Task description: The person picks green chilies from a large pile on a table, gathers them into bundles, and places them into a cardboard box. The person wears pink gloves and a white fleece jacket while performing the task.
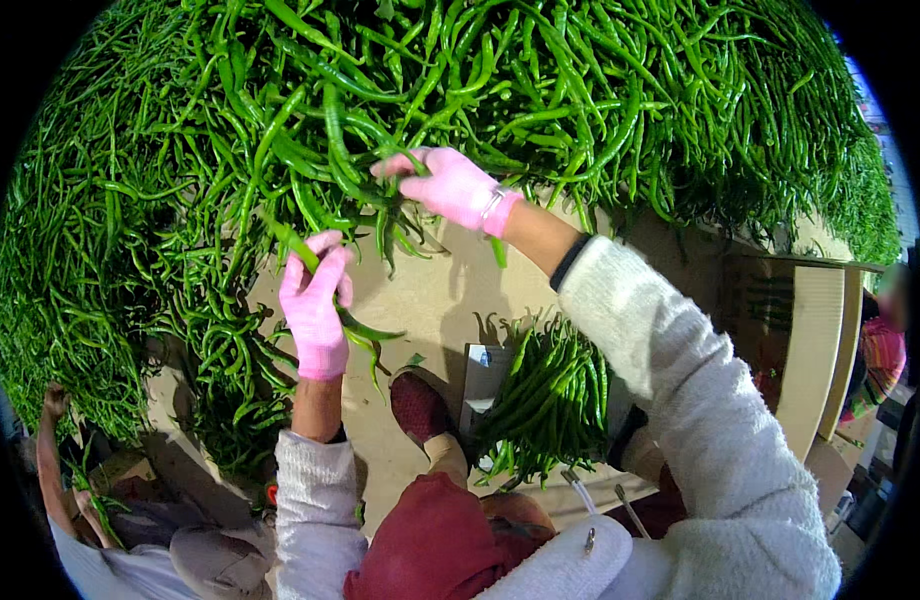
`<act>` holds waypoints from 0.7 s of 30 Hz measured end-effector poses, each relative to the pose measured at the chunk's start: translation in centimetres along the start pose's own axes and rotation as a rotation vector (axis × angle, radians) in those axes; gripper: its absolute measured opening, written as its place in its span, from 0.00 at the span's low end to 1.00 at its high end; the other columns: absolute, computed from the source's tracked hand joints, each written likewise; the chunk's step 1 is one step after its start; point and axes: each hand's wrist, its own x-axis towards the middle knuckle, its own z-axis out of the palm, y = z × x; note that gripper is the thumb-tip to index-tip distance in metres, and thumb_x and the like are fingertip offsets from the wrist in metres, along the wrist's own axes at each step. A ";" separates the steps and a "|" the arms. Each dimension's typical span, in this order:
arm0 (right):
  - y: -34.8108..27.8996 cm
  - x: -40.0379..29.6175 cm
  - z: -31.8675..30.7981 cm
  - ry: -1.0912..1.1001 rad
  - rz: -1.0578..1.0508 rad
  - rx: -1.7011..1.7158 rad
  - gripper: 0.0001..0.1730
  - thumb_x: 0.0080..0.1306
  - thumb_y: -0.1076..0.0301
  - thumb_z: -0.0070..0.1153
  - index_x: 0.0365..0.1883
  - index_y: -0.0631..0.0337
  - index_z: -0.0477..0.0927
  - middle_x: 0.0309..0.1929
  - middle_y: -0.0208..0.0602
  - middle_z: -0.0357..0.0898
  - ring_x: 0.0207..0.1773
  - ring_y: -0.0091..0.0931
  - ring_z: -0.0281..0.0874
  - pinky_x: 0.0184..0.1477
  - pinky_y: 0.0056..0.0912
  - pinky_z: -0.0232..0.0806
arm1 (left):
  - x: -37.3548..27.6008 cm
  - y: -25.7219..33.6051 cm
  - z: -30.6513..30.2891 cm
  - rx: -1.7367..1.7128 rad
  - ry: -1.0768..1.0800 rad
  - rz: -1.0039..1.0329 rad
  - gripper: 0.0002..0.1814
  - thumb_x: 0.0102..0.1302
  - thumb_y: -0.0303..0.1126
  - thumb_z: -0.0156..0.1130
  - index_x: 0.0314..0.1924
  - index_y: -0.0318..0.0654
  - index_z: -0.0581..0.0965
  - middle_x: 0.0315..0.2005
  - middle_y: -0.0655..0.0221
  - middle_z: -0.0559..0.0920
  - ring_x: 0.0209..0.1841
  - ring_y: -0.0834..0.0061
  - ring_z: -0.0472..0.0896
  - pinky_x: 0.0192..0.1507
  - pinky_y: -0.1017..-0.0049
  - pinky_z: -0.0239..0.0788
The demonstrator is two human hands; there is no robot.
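My left hand (317,307), in a pink knit glove, is closed around a few long green chili peppers (304,252). One pepper points up past the thumb, and thin ends (370,330) hang out on the right side of the palm. My right hand (449,187), gloved alike, is at the near edge of a large heap of green chili peppers (505,90). A pepper (413,159) lies between its thumb and fingers, which are blurred. Between my legs, a thick bundle of aligned green peppers (554,397) rests on a small pale support, partly hidden beneath it.
A cardboard box (809,360) stands at the right, with another person (884,349) beyond it. At lower left, a co-worker's arm (51,442) reaches into the heap. My dark red shoe (421,405) is on the tan floor covering (400,292). Loose peppers (242,390) spill along the left.
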 end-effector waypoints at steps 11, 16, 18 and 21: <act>0.3 -16.4 -3.2 0.295 -0.166 -0.017 0.21 0.59 0.78 0.57 0.53 0.58 0.82 0.44 0.23 0.82 0.37 0.15 0.67 0.43 0.19 0.65 | -5.8 -1.5 3.5 0.231 -0.422 0.113 0.24 0.64 0.22 0.64 0.61 0.40 0.75 0.40 0.76 0.80 0.32 0.89 0.72 0.31 0.86 0.62; 0.0 -18.3 -0.9 0.378 -0.124 -0.335 0.15 0.62 0.66 0.61 0.48 0.55 0.83 0.38 0.44 0.84 0.39 0.36 0.84 0.43 0.34 0.74 | -9.5 0.5 5.8 0.017 -0.586 -0.008 0.27 0.61 0.25 0.70 0.61 0.36 0.75 0.46 0.72 0.82 0.45 0.83 0.78 0.49 0.79 0.71; 0.2 -18.7 -0.1 0.347 -0.164 -0.344 0.16 0.62 0.72 0.59 0.49 0.60 0.82 0.39 0.40 0.85 0.39 0.25 0.81 0.45 0.29 0.73 | -9.5 1.7 5.5 0.095 -0.573 -0.058 0.23 0.61 0.26 0.70 0.57 0.35 0.77 0.46 0.71 0.82 0.47 0.80 0.79 0.50 0.78 0.71; 0.1 -18.4 -0.4 0.238 -0.175 -0.219 0.16 0.65 0.72 0.59 0.51 0.62 0.81 0.38 0.40 0.85 0.42 0.20 0.81 0.46 0.27 0.73 | -7.9 1.1 4.4 0.137 -0.515 0.219 0.14 0.68 0.32 0.64 0.50 0.33 0.80 0.47 0.66 0.82 0.54 0.72 0.77 0.61 0.70 0.64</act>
